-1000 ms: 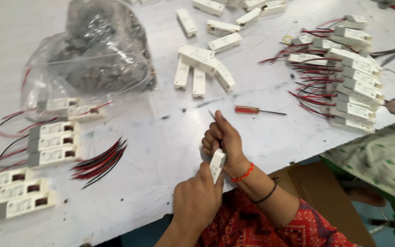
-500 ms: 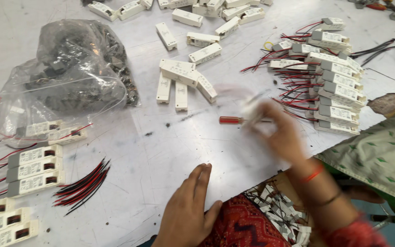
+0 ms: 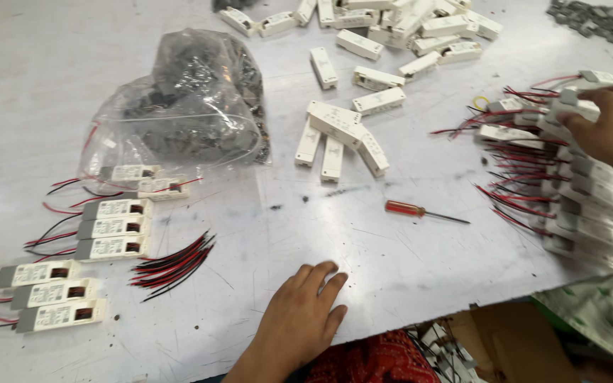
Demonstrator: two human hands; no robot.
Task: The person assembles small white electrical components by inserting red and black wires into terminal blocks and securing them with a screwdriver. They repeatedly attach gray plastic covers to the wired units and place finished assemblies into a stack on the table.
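My left hand (image 3: 305, 314) lies flat on the white table (image 3: 51, 78) near its front edge, fingers apart, holding nothing. My right hand (image 3: 606, 126) reaches to the far right, fingers curled around a white wired module (image 3: 573, 108) at the top of a stack of similar modules with red and black wires (image 3: 576, 191). A red-handled screwdriver (image 3: 423, 211) lies between the two hands, touched by neither.
A clear plastic bag of dark parts (image 3: 182, 106) sits at the left centre. White wired modules in rows (image 3: 111, 228) and a bundle of red and black wires (image 3: 173, 264) lie left. Loose white housings (image 3: 338, 135) lie further back. A cardboard box (image 3: 491, 340) stands below the table edge.
My right hand let the small white piece leave both hands' grasp, swept right past the screwdriver and now rests on the module stack. My left hand dropped flat onto the table.
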